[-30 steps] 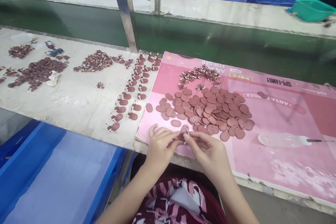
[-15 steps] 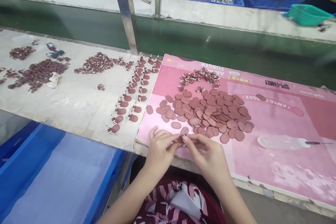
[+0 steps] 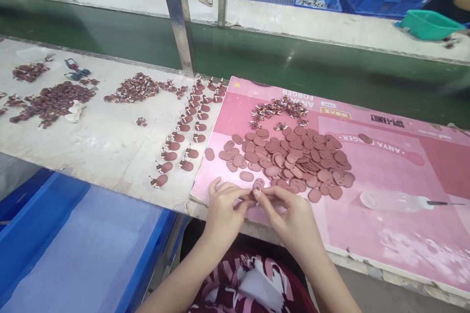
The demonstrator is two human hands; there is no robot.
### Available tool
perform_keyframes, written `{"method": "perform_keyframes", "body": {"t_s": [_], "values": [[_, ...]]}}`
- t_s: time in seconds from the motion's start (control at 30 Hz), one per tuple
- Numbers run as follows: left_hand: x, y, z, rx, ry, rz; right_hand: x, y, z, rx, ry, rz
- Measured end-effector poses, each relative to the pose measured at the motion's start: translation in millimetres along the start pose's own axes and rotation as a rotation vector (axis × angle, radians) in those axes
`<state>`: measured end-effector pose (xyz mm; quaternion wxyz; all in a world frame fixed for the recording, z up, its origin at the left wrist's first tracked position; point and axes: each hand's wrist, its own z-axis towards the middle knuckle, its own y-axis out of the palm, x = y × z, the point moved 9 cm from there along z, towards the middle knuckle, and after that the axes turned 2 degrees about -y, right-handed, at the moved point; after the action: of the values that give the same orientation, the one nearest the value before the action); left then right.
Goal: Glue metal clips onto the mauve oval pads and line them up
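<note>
Brown, one small piece [image 3: 253,195] shows at lower centre, pinched between the fingertips of my left hand [image 3: 224,208] and right hand [image 3: 294,209]; I count one bottle [image 3: 394,201], lower right, and one heap of ovals [image 3: 299,156], right of centre.

We have a white bench [image 3: 110,151] in front of us, with a pink printed board [image 3: 389,176] laid over its right part. Beside the board's left edge we see two rough rows of mounted figures [image 3: 172,145] on brown bases. Farther left on the bench lie heaps of small brown parts [image 3: 137,88], a lone part [image 3: 141,121] and a crumpled white scrap [image 3: 75,111]. On the board we find a spread pile of brown ovals [image 3: 308,156], a cluster of loose figures [image 3: 279,107] behind it and a bottle [image 3: 392,201] lying down
</note>
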<state>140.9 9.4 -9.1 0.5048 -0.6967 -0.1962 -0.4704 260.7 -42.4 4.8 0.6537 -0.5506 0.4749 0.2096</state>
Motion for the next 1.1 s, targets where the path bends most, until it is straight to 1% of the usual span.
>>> {"method": "perform_keyframes", "body": {"t_s": [0.6,0.87,1.1], "values": [[-0.7,0.1,0.5,0.000,-0.002,-0.004,1.7,3.6,5.1,-0.072,0.021,0.007],[0.4,-1.0,0.4,0.005,0.010,0.009,0.6,3.6,6.9,-0.081,0.030,0.000],[0.2,0.2,-0.1,-0.014,0.018,0.007,4.4,4.2,6.6,-0.087,0.078,0.029]]}}
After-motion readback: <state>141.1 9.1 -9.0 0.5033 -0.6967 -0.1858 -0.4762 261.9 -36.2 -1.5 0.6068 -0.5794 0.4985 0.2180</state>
